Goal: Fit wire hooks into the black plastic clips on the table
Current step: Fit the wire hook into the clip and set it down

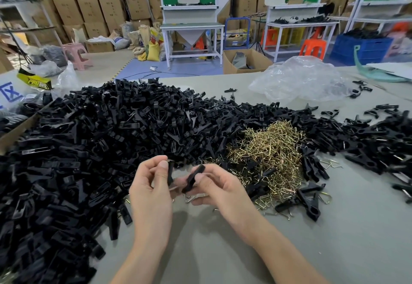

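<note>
An open cardboard box [256, 59] on the far floor holds something grey, a blue crate [361, 48] at far right is topped with black parts, and a clear plastic bag [298, 80] lies crumpled on the far side of the table [223, 252]. Near the middle, the left hand [151, 187] pinches one black clip [170, 171] upright, while the right hand [219, 186] pinches a second clip [193, 178] at a tilt, making two held close together. Uncountably many more fill the heap of clips [100, 132] across the left and far table, and the pile of wire hooks [267, 156] sits just right of the hands.
</note>
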